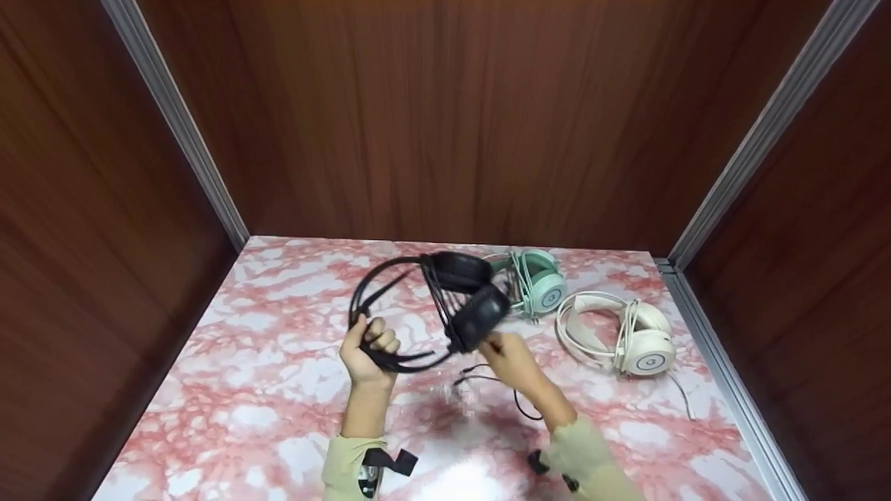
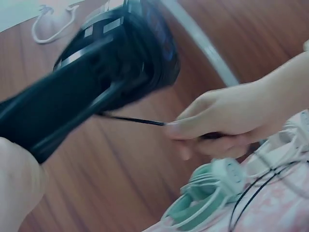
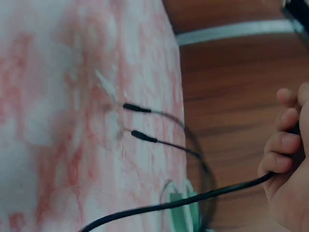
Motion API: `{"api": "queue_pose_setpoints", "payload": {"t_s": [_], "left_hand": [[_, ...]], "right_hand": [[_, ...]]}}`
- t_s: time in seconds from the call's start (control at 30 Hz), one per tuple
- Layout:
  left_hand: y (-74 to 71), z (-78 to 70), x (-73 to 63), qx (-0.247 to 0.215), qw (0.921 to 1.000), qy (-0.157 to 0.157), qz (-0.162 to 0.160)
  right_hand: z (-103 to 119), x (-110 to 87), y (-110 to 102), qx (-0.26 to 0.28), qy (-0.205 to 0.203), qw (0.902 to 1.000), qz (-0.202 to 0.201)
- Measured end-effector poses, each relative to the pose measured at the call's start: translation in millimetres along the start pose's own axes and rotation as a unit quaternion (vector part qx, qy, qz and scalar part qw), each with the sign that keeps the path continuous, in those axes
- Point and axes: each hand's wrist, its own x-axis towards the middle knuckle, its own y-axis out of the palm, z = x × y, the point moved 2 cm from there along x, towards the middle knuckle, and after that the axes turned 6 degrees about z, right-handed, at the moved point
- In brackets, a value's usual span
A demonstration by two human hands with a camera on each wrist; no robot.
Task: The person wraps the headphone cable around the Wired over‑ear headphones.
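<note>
A pair of black headphones (image 1: 482, 314) is held up above the table, its ear cups towards the right. My left hand (image 1: 370, 353) grips the headband, fingers curled round it. Just below the lower ear cup, my right hand (image 1: 514, 363) holds the black cable (image 3: 145, 210) between thumb and curled fingers. In the left wrist view a stretch of that cable runs from the ear cup to the right hand (image 2: 222, 118). Two slim black plugs (image 3: 144, 137) at the cable's ends show over the table in the right wrist view. The headphones look blurred there.
Mint green headphones (image 1: 548, 292) with a wrapped cable lie behind the right hand. Cream white headphones (image 1: 651, 351) lie farther right, a cable end trailing forward. Brown wood-grain panels (image 1: 431, 125) enclose the red and white marbled table (image 1: 257, 415) at the back and both sides.
</note>
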Motion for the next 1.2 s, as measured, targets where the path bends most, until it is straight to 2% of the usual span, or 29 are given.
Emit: {"api": "queue_pose_setpoints", "payload": {"t_s": [0.1,0.17,0.23,0.43,0.63,0.7,0.77,0.9,1.0,1.07,1.13,1.2], "left_hand": [[-0.9,-9.0,5.8,0.053,0.9929,0.074,-0.077],[-2.1,-15.1,8.4,0.078,0.9841,0.119,-0.106],[-4.2,-20.2,9.1,0.098,0.9757,0.154,-0.12],[-10.5,-27.0,5.4,0.133,0.9603,0.196,-0.148],[-7.1,-32.4,2.4,0.152,0.9402,0.244,-0.183],[-4.1,-35.0,1.7,0.162,0.9341,0.263,-0.179],[-0.9,-38.4,1.0,0.177,0.9246,0.287,-0.177],[3.2,-48.4,1.0,0.192,0.9082,0.33,-0.171],[3.3,-55.0,0.4,0.184,0.9062,0.341,-0.168],[3.7,-59.8,0.2,0.183,0.9037,0.348,-0.169],[4.1,-67.3,0.3,0.184,0.8962,0.358,-0.187],[4.2,-78.0,0.1,0.187,0.8848,0.369,-0.214]], "right_hand": [[25.2,-5.7,-3.1,-0.028,0.018,0.998,0.053],[33.3,-11.9,-8.0,-0.058,0.03,0.9943,0.084],[35.9,-17.0,-14.0,-0.097,0.042,0.9891,0.102],[41.5,-24.6,-32.3,-0.197,0.049,0.9723,0.116],[49.2,-29.9,-42.7,-0.232,0.062,0.9615,0.134],[51.7,-31.9,-44.7,-0.237,0.073,0.9578,0.146],[52.9,-35.3,-47.4,-0.241,0.09,0.9528,0.162],[55.2,-42.4,-53.7,-0.2,0.123,0.9543,0.185],[56.4,-48.4,-59.5,-0.15,0.126,0.9599,0.2],[56.2,-53.2,-65.5,-0.125,0.135,0.9597,0.212],[54.4,-58.0,-73.9,-0.1,0.153,0.9599,0.213],[51.0,-64.0,-84.5,-0.089,0.173,0.9623,0.19]]}}
